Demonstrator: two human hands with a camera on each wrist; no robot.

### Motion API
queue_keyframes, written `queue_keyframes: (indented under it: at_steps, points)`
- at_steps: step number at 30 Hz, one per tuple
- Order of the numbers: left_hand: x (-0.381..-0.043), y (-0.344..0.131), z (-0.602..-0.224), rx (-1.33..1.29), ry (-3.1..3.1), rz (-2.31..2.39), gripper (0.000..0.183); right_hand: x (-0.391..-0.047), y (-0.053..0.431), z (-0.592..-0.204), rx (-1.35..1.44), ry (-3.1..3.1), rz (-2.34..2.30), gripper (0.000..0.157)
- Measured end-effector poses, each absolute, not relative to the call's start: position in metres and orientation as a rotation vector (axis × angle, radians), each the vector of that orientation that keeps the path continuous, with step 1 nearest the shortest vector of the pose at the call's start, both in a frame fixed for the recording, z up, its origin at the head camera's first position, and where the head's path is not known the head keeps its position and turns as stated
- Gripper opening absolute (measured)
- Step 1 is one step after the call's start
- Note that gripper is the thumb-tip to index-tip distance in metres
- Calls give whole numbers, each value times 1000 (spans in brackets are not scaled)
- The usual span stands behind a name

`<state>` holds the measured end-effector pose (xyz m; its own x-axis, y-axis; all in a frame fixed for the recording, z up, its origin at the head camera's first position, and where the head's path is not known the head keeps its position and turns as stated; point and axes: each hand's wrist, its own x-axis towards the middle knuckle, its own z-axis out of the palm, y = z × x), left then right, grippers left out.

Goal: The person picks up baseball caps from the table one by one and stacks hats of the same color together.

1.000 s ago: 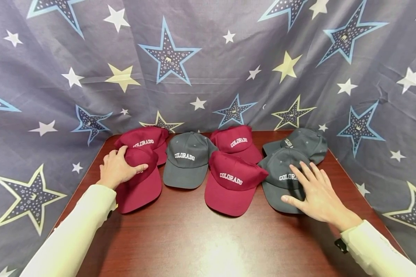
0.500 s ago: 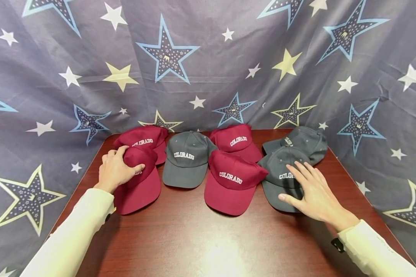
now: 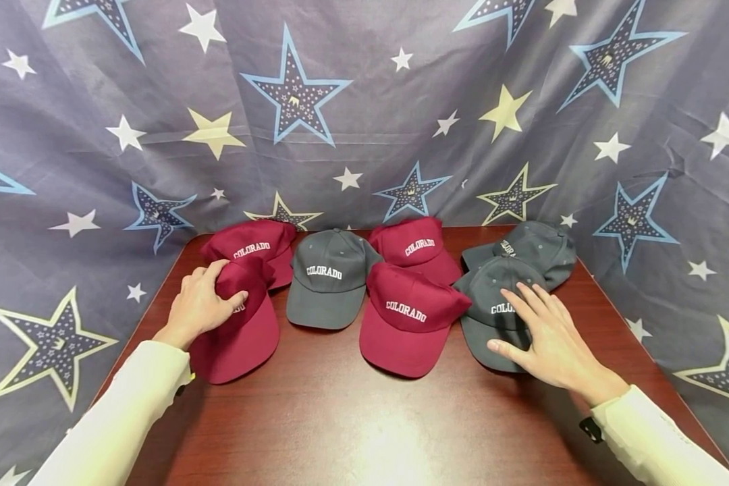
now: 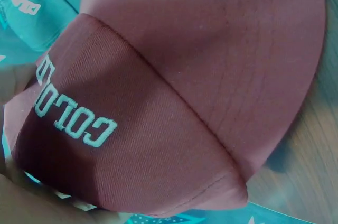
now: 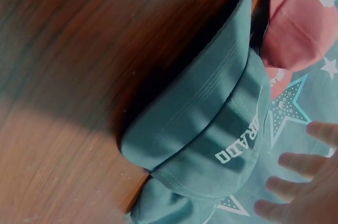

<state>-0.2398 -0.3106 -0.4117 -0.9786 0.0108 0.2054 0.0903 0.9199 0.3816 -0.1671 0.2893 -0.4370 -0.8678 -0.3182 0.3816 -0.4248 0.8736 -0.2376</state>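
In the head view, my left hand (image 3: pixel 202 302) holds the crown of a maroon baseball cap (image 3: pixel 247 341) at the front left, thumb across its front and over part of the white COLORADO lettering. The left wrist view shows this cap's lettering upside down and its broad brim (image 4: pixel 227 39). My right hand (image 3: pixel 549 337), fingers straight and spread, hovers over a dark grey baseball cap (image 3: pixel 484 337) at the front right, hiding part of its lettering. From the right wrist, the fingers (image 5: pixel 301 166) show apart from that grey cap's crown.
Behind these stand another maroon cap (image 3: pixel 249 244) at left and a grey cap (image 3: pixel 553 250) at right. Between them are a grey cap (image 3: pixel 328 307) and two maroon ones, the nearer maroon cap (image 3: pixel 403 344) further forward. A star-patterned cloth (image 3: pixel 352 61) backs the brown table (image 3: pixel 316 418).
My left hand has drawn the front-left maroon cap slightly toward me and to the left. My right hand has shifted slightly left, still over the grey cap.
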Motion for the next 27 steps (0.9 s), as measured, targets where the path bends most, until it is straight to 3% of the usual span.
queue_keyframes:
  at_steps: [27]
  points:
    - [-185,-273,-395,-365,-2967,-617,71,-166,280,-435,583,-2706,448,94]
